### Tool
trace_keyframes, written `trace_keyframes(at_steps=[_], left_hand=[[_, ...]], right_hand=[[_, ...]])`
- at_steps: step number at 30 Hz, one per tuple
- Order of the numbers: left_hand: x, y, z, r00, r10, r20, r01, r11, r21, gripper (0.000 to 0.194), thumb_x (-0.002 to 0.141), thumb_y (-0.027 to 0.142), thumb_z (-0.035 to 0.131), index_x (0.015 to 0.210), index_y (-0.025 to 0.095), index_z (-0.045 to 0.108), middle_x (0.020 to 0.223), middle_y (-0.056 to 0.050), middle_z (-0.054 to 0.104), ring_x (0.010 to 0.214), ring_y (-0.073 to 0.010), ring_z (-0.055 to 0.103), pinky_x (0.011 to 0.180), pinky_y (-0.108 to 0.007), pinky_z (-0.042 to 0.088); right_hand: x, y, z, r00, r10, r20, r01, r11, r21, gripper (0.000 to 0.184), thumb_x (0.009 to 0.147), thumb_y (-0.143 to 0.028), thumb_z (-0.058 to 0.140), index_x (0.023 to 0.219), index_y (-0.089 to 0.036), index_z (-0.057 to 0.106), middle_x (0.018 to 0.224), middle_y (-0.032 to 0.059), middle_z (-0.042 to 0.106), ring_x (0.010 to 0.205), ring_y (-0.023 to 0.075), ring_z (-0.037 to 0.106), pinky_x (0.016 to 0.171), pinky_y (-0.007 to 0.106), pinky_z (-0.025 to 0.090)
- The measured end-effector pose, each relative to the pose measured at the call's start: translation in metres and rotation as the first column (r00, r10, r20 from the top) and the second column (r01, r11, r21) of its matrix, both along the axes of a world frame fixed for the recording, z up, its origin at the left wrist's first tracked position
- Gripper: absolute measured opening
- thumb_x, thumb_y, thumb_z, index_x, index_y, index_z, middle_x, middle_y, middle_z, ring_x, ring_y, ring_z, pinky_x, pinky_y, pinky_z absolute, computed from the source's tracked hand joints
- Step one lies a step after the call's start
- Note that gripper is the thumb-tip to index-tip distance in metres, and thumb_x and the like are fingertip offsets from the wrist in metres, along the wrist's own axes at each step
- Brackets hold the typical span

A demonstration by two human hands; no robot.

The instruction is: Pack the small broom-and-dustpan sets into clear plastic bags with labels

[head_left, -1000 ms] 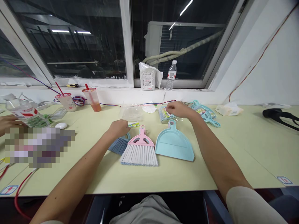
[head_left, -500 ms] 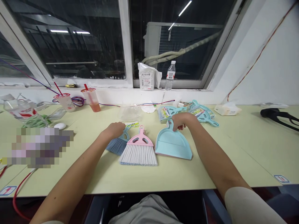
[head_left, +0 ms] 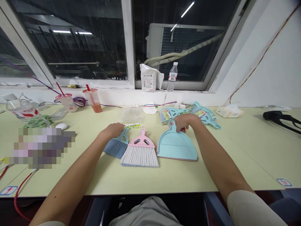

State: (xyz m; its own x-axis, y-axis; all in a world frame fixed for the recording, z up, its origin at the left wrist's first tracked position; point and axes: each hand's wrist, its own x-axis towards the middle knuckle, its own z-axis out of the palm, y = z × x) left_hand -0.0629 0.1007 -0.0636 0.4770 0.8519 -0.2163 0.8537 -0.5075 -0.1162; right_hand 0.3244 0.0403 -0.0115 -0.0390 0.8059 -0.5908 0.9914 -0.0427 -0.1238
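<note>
My left hand (head_left: 114, 129) is closed over the handle end of a blue hand brush (head_left: 116, 147), whose dark blue bristles point toward me on the table. Right beside it lies a pink hand brush (head_left: 142, 142) with white, blue-tipped bristles, its edge meeting the blue brush. My right hand (head_left: 184, 123) has its fingers curled on the upper right of a light blue dustpan (head_left: 176, 145), close to the handle. A thin pink edge shows under this dustpan. The right fingertips are partly hidden.
Behind my right hand lie packaged light blue brush sets (head_left: 172, 113). A plastic wrapper (head_left: 132, 113) and a yellow-green label (head_left: 133, 126) lie behind the brushes. Drink cups (head_left: 94, 100) and a large bottle (head_left: 22, 110) stand left. A tissue pack (head_left: 229, 111) and black glasses (head_left: 279, 116) sit right.
The blue brush has shifted slightly left with my left hand. The blue dustpan has turned a little, its wide front edge moving right, and now lies more squarely over the pink edge beneath.
</note>
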Motion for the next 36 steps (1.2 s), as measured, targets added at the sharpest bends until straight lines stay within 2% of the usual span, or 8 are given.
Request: trace_keyframes(at_steps=[7,12,19,21,24,27,30,36], left_hand=[[-0.013,0.004,0.004,0.991,-0.008,0.137,0.015,0.999,-0.050,0.016,0.077,0.008,0.051,0.083,0.019,0.060,0.087,-0.010,0.068,0.069,-0.0203,0.056,0.063,-0.030,0.035],[-0.038,0.020,0.009,0.978,-0.036,0.206,0.053,0.995,-0.079,0.011,0.072,0.013,0.055,0.080,0.020,0.058,0.087,-0.007,0.065,0.071,-0.0199,0.053,0.066,-0.030,0.036],[-0.091,0.011,0.072,0.839,0.040,0.543,0.010,0.996,-0.089,0.025,0.079,0.038,0.056,0.095,0.020,0.065,0.093,-0.005,0.067,0.087,-0.0232,0.058,0.075,-0.029,0.044],[-0.077,-0.006,0.090,0.758,-0.006,0.652,0.020,1.000,-0.014,0.027,0.083,0.042,0.056,0.096,0.020,0.064,0.089,-0.004,0.065,0.083,-0.0212,0.056,0.072,-0.028,0.044],[-0.022,-0.032,0.101,0.643,-0.031,0.765,-0.008,0.999,0.048,0.023,0.089,0.037,0.051,0.098,0.019,0.062,0.077,-0.002,0.061,0.073,-0.0183,0.055,0.068,-0.028,0.044],[0.046,-0.047,0.093,0.535,-0.046,0.843,-0.075,0.992,0.102,0.018,0.091,0.023,0.048,0.099,0.017,0.063,0.082,-0.005,0.066,0.076,-0.0189,0.060,0.070,-0.029,0.046],[0.095,-0.050,0.080,0.445,-0.109,0.889,-0.091,0.982,0.166,0.016,0.088,0.015,0.051,0.096,0.017,0.065,0.090,-0.008,0.070,0.083,-0.0213,0.064,0.075,-0.032,0.048],[0.126,-0.047,0.062,0.423,-0.119,0.898,-0.211,0.951,0.225,0.019,0.090,0.010,0.048,0.088,0.016,0.066,0.097,-0.012,0.073,0.096,-0.0255,0.065,0.088,-0.039,0.049]], right_hand=[[0.014,-0.017,0.026,0.983,0.017,-0.183,-0.002,0.997,0.082,0.017,0.068,-0.031,0.076,0.062,-0.017,0.066,0.072,0.0085,0.071,0.073,0.0235,0.069,0.066,0.033,0.051],[0.022,-0.027,0.039,0.913,0.075,-0.400,0.057,0.950,0.308,0.021,0.068,-0.027,0.074,0.061,-0.019,0.056,0.064,0.0006,0.055,0.063,0.0155,0.053,0.058,0.029,0.039],[0.004,-0.014,0.028,0.686,0.134,-0.715,0.397,0.755,0.522,0.019,0.070,-0.029,0.070,0.076,-0.021,0.054,0.062,-0.0062,0.038,0.058,0.0106,0.033,0.054,0.026,0.024],[-0.007,-0.007,0.021,0.629,0.123,-0.767,0.474,0.722,0.504,0.021,0.070,-0.030,0.069,0.086,-0.021,0.057,0.064,-0.0055,0.041,0.059,0.0114,0.036,0.053,0.025,0.026],[-0.025,0.000,0.012,0.623,0.097,-0.776,0.466,0.750,0.468,0.022,0.076,-0.035,0.065,0.091,-0.021,0.058,0.070,-0.0016,0.051,0.064,0.0143,0.046,0.054,0.025,0.033],[-0.042,0.002,0.006,0.602,0.088,-0.794,0.443,0.791,0.423,0.025,0.084,-0.045,0.061,0.089,-0.022,0.058,0.076,0.0023,0.059,0.073,0.0188,0.055,0.060,0.027,0.040],[-0.054,0.004,0.000,0.483,0.075,-0.872,0.498,0.796,0.344,0.041,0.085,-0.062,0.060,0.096,-0.023,0.064,0.087,0.0064,0.069,0.088,0.0258,0.063,0.073,0.032,0.048],[-0.065,0.005,-0.010,0.363,0.113,-0.925,0.444,0.851,0.279,0.056,0.076,-0.075,0.069,0.091,-0.021,0.065,0.093,0.0053,0.071,0.093,0.0247,0.063,0.080,0.032,0.047]])
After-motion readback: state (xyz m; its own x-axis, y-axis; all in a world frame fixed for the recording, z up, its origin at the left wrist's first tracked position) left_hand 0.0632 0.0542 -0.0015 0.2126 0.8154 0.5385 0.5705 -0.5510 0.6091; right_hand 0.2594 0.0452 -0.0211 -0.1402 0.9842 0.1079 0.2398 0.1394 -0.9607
